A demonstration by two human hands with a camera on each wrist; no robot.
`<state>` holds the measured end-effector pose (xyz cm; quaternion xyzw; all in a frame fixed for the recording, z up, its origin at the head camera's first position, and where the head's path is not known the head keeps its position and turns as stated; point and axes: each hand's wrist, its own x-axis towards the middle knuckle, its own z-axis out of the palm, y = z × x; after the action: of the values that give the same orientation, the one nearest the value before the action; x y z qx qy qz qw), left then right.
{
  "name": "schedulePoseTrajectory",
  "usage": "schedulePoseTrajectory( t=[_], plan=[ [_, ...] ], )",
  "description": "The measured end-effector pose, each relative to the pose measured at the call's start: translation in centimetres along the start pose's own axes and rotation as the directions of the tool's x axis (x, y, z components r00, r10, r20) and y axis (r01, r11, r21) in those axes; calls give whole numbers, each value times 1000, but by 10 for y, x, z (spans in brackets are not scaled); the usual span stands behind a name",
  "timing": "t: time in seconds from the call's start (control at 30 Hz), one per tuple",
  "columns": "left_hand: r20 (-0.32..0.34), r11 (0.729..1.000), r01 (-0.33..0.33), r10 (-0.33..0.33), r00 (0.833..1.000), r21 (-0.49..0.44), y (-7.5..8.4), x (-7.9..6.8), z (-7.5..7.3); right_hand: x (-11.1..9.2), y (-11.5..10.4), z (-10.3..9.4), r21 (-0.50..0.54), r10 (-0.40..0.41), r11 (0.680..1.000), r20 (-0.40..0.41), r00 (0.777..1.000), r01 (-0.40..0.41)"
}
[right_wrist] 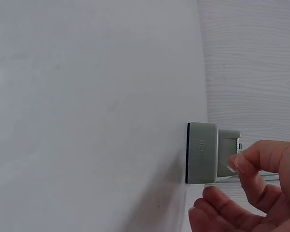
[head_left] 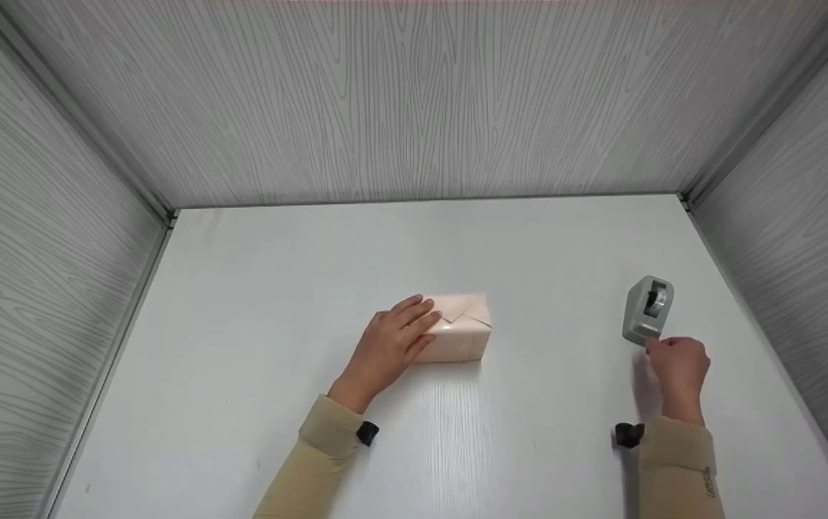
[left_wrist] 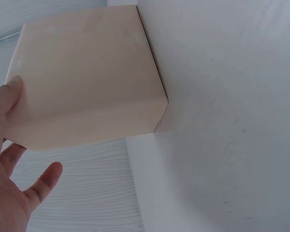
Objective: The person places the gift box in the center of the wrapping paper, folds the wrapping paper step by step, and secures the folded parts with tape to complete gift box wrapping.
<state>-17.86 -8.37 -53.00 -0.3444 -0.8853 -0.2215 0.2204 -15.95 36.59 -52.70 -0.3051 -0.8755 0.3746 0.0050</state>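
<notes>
A box wrapped in pale pink paper (head_left: 460, 342), with folded flaps showing on top, sits at the middle of the white table. My left hand (head_left: 388, 342) rests over its left end, fingers lying straight across the top. In the left wrist view the thumb (left_wrist: 13, 94) presses the box's glossy side (left_wrist: 87, 72), and other fingers spread past its end. At the right stands a grey tape dispenser (head_left: 637, 310) with a roll of clear tape (head_left: 659, 297). My right hand (head_left: 680, 367) pinches the tape end (right_wrist: 230, 168) between thumb and forefinger, right by the dispenser's toothed cutter.
The white tabletop (head_left: 241, 310) is enclosed by a wood-grained grey back panel (head_left: 414, 101) and side panels at left (head_left: 46, 252) and right (head_left: 803, 216). A black wrist device (head_left: 368, 433) is on the left sleeve, another (head_left: 628, 435) on the right.
</notes>
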Motion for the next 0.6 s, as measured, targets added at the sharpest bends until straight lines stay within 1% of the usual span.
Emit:
schedulePoseTrajectory(
  t=[0.1,0.17,0.27,0.33,0.4,0.43,0.5,0.6],
  plan=[
    [-3,1000,0,-1,1000,-11,0,0,0,-9,-6,1,1,-2,1000,23,1000,2],
    [-5,1000,2,-2,1000,-16,0,0,0,-15,-12,2,22,-13,1000,59,998,12],
    [-6,1000,7,-7,1000,-25,1,0,0,-25,-23,8,90,-79,994,122,989,69],
    [-9,1000,5,-5,1000,-23,1,0,0,-33,-31,14,149,-149,981,168,975,124],
    [-12,1000,1,-2,1000,-21,1,0,0,-43,-39,22,209,-235,959,206,950,192],
    [-14,1000,1,-1,1000,-19,1,0,0,-48,-43,27,238,-281,944,225,933,227],
    [-12,1000,-1,1,1000,-16,1,0,0,-58,-51,36,302,-366,910,264,893,283],
    [-6,1000,3,-3,1000,-16,2,0,1,-73,-64,51,382,-462,863,324,826,332]
  ],
)
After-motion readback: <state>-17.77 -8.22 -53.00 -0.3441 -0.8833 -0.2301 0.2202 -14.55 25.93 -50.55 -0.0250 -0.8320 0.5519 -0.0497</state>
